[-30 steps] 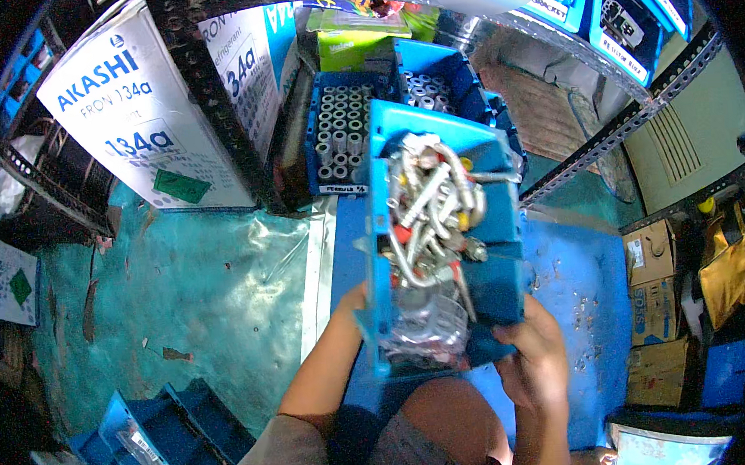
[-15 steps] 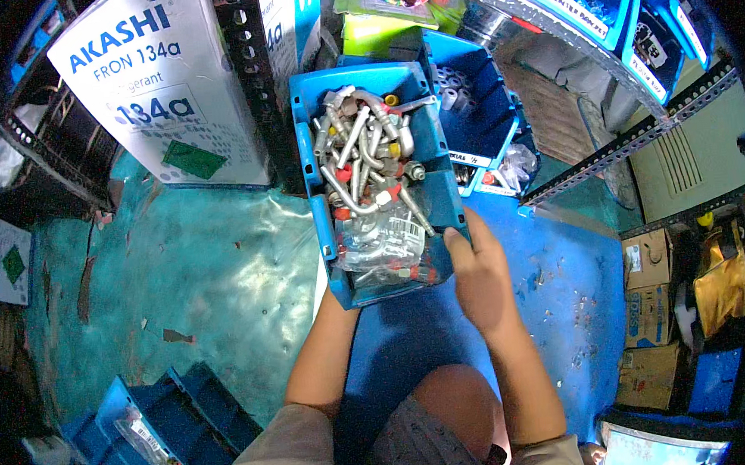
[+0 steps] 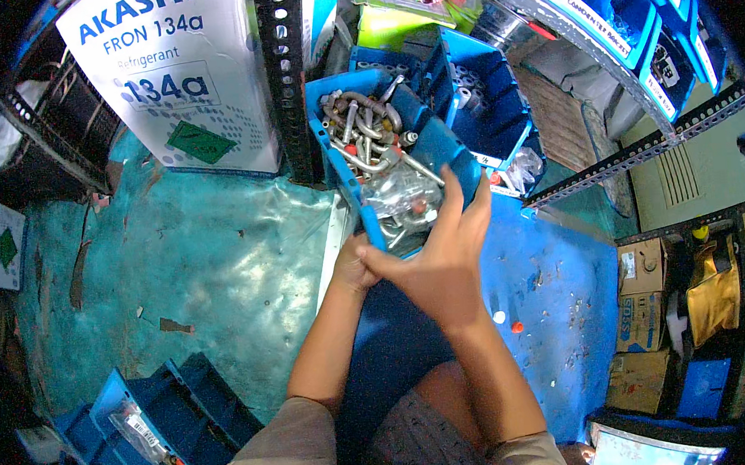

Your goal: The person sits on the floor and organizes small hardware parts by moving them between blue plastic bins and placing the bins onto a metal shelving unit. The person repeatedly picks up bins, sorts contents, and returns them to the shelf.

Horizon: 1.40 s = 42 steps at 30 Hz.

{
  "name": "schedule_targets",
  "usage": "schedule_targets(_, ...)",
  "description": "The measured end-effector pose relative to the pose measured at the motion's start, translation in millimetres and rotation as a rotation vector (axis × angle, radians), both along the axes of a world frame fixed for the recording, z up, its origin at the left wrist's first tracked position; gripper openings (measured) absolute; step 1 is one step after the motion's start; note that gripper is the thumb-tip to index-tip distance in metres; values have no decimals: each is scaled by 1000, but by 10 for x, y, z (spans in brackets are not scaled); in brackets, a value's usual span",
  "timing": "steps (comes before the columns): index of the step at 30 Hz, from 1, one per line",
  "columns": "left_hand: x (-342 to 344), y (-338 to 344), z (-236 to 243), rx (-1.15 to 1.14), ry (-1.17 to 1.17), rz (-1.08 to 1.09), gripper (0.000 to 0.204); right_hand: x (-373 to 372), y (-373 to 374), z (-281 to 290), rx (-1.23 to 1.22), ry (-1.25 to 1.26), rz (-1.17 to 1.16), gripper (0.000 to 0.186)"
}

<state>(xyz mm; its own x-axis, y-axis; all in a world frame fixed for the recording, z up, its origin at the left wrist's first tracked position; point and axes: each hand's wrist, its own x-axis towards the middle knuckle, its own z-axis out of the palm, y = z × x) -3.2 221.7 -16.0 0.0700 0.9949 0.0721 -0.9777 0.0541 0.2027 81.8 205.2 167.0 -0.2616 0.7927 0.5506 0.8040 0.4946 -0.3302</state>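
Many metal fittings (image 3: 370,133) and a clear bag (image 3: 400,194) fill a blue bin (image 3: 444,145) just ahead of the left hand (image 3: 354,267) and right hand (image 3: 445,260). The left is at the near corner, its fingers partly hidden, so its hold cannot be told; the right fans wide over the near end, thumb stretched toward the left, closed around nothing. A second bin (image 3: 503,124) stands beyond the right fingertips. The bin looks stiff and probably weighty, its load loose enough to slide; opposite side walls, gripped under the rim, should serve best. The bag looks soft and slippery.
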Motion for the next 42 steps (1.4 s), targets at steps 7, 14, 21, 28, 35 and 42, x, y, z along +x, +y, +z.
schedule_targets(7, 60, -30, 338, -87, 9, 44, 88, 67, 243, 102, -181, 35, -38, 112)
schedule_targets(14, 4, -184, 518, -49, 196, 80, 128, 424, 670, 138, -403, 215, -98, 48)
schedule_targets(21, 126, -203, 168, -181, 217, 143, 104, 654, 1082, 87, -795, -233, 104, 49)
schedule_targets(28, 56, -158, -67, -149, 67, 43, 79, 679, 937, -263, -664, 128, 189, 36)
schedule_targets(35, -48, -39, 271, -148, 125, 193, 84, 388, 617, -145, -599, 512, 72, 30)
schedule_targets(42, -54, -59, 524, 88, -272, 62, 70, 55, 790, 211, -490, 771, -54, 31)
